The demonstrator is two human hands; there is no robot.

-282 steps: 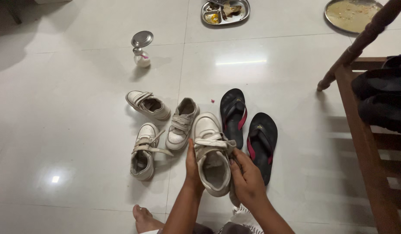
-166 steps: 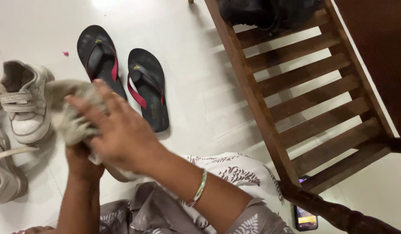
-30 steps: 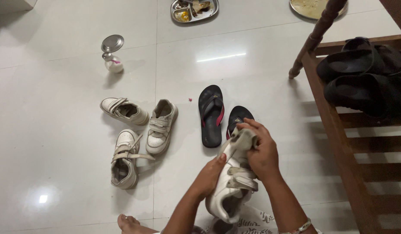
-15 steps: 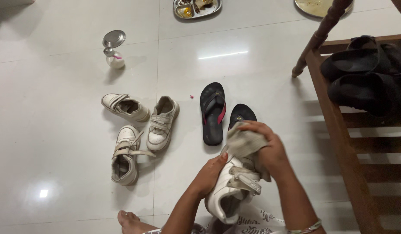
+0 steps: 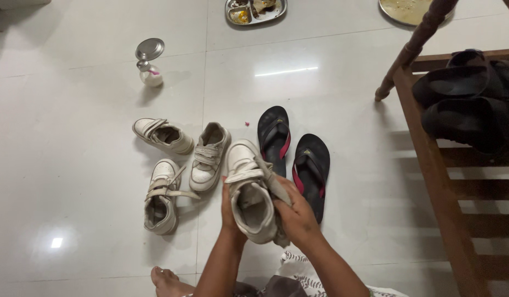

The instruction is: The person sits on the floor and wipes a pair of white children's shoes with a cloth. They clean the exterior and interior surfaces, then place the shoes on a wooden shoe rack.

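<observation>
A white strap shoe (image 5: 248,190) rests on the white tiled floor, toe pointing away from me. My left hand (image 5: 229,212) grips its left side. On the shoe's right side my right hand (image 5: 296,212) presses a grey cloth (image 5: 274,190), part of which hangs below the heel. Three smaller white strap shoes lie to the left: one (image 5: 209,157) beside the held shoe, one (image 5: 162,136) further back, one (image 5: 160,196) nearer me. A pair of black flip-flops with red straps (image 5: 294,157) lies just right of the held shoe.
A wooden slatted rack (image 5: 439,170) stands at the right with black sandals (image 5: 468,104) on it. A small jar with a steel lid (image 5: 149,63) sits far left. Steel plates with food (image 5: 255,10) lie at the top edge. My bare foot (image 5: 167,280) shows at the bottom.
The shoe was tilted up while my right hand rubbed its toe with the cloth; now it lies flat on the floor further left, with both hands around its heel end.
</observation>
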